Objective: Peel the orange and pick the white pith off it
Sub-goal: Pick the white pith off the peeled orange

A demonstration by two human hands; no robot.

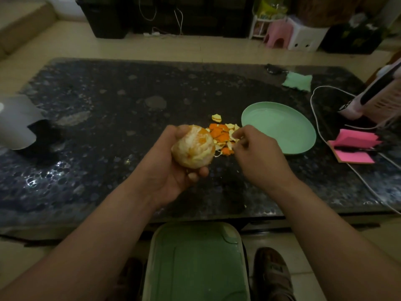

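My left hand (171,161) grips a peeled orange (193,146) over the table's near middle; pale pith covers most of it, with orange flesh showing in patches. A pile of peel scraps (221,134) lies on the table just behind and to the right of the fruit, with one loose piece (216,117) further back. My right hand (258,153) hovers at the pile's right edge, fingertips pinched together; whether they hold a pith shred I cannot tell.
A mint green plate (280,127) sits right of the peel. Further right are a pink notepad (355,146), a white cable (316,118) and a pink appliance (373,98). A grey object (17,122) stands at the left edge. A green stool (195,261) is below the dark patterned table (108,118).
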